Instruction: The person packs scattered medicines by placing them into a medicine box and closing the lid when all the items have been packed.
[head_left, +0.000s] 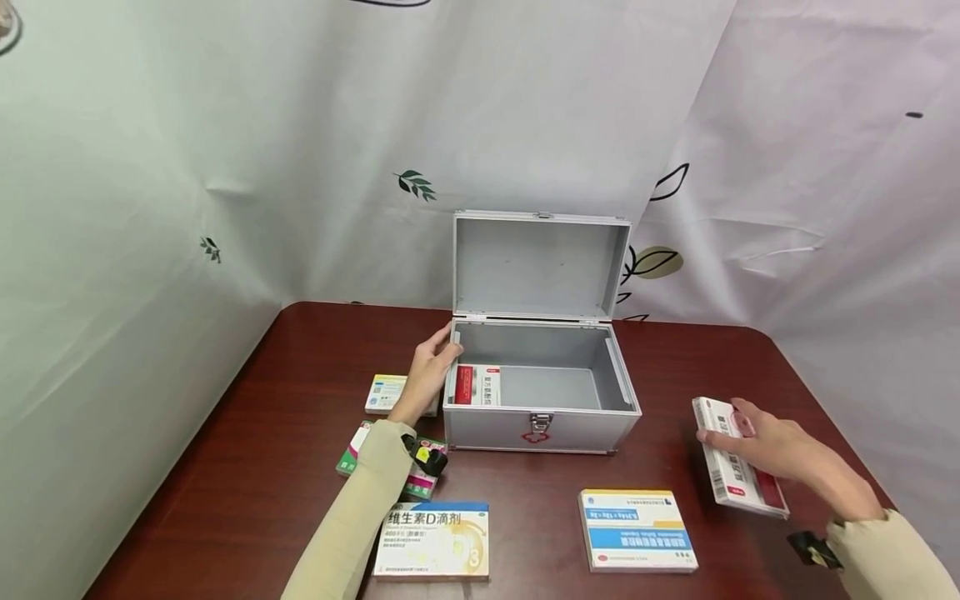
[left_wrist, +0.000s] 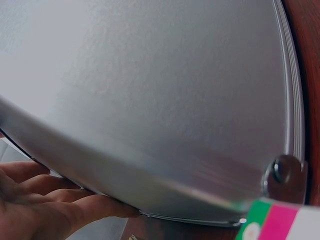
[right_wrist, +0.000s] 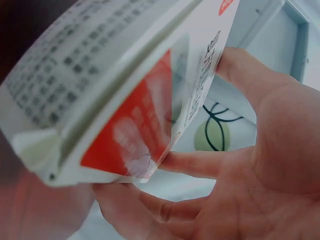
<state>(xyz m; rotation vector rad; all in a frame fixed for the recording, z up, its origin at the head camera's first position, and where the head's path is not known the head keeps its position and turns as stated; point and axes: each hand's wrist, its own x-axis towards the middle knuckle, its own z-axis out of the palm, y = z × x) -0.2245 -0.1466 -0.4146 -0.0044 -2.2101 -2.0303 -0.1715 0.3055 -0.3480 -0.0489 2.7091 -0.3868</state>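
A silver metal medicine case (head_left: 577,432) stands with its lid up. Inside it, at the left end, lies a white-and-red medicine box (head_left: 487,387). My left hand (head_left: 427,373) grips the case's left wall, thumb over the rim and fingers along the outside; the left wrist view has these fingers (left_wrist: 100,206) against the metal. Off to the right, my right hand (head_left: 787,448) pinches another white-and-red medicine box (head_left: 729,472) between thumb and fingers, holding it by its edges. In the right wrist view that box (right_wrist: 137,120) appears tilted.
Left of the case lie a white-and-yellow box (head_left: 386,392) and a green-and-magenta box (head_left: 352,450), both partly behind my left arm. A vitamin D box (head_left: 431,542) and a blue-and-white medicine box (head_left: 637,531) lie near the front. A white printed cloth (head_left: 315,150) hangs behind the table.
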